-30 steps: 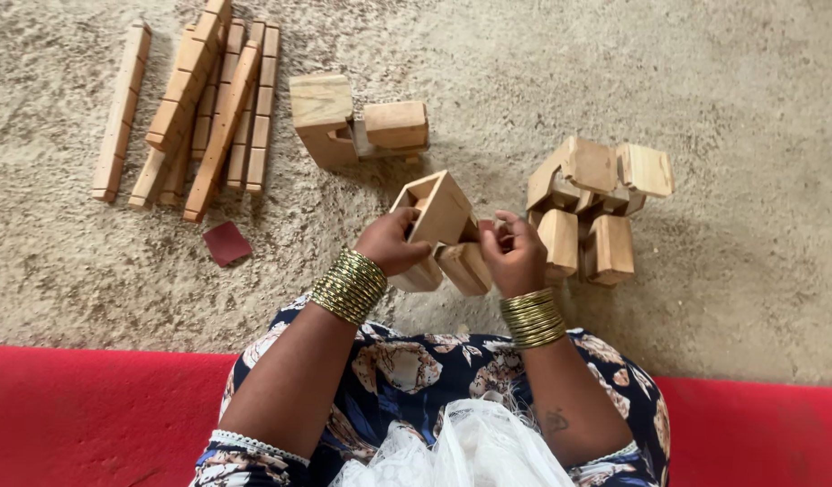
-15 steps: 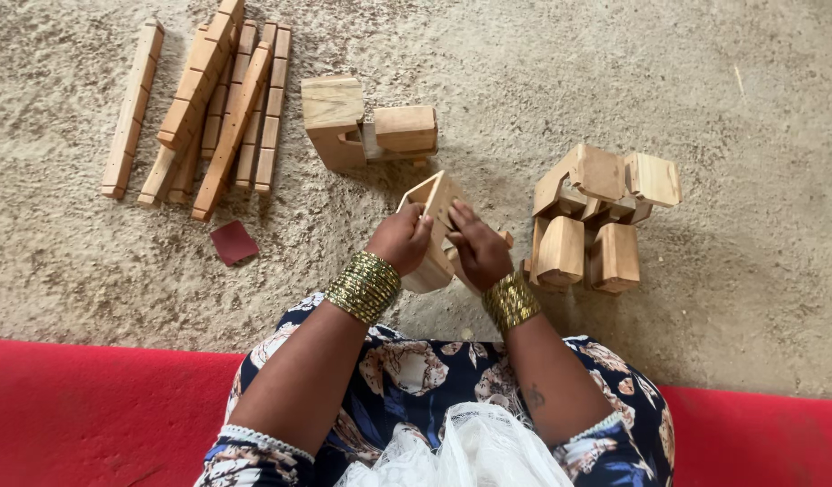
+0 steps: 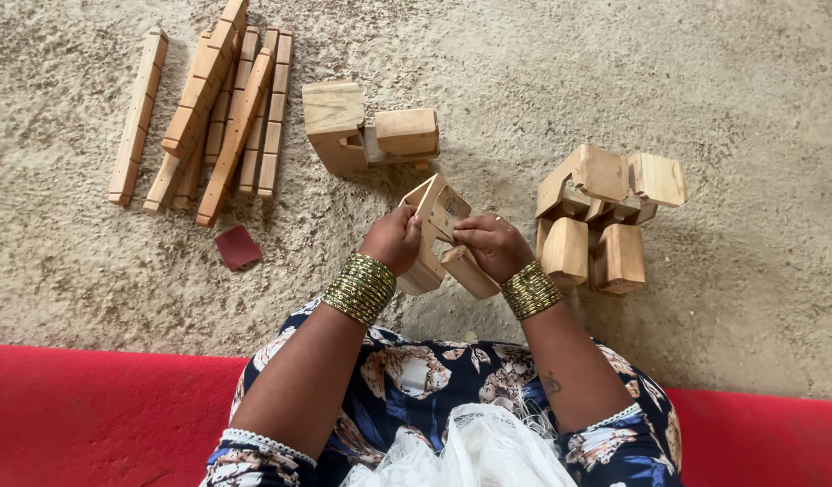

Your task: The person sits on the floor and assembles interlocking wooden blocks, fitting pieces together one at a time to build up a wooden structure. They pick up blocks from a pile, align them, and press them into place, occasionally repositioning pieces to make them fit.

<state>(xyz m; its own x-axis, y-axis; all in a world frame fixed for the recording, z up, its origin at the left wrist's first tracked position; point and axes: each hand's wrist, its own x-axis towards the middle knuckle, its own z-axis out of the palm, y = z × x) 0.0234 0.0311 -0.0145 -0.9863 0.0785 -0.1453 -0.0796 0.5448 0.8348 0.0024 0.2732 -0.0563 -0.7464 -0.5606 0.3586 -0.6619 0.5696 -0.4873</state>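
Observation:
I hold a small wooden frame piece (image 3: 440, 236), box-shaped with open sides, just above the beige carpet in front of my lap. My left hand (image 3: 393, 238) grips its left side. On the right, my right hand (image 3: 491, 243) pinches its upper edge with the fingertips and seems to press a small pale scrap against the wood. Both wrists carry stacks of gold bangles.
A cluster of chunky wooden blocks (image 3: 605, 216) lies to the right of my hands. Two joined blocks (image 3: 362, 131) sit further ahead. Several long wooden slats (image 3: 208, 108) lie at the upper left, with a small dark red square (image 3: 238, 247) below them. A red mat (image 3: 91, 415) borders the carpet near me.
My right hand has shifted from the piece's right side up onto its top edge, and the piece has been turned slightly. The view has drifted a little.

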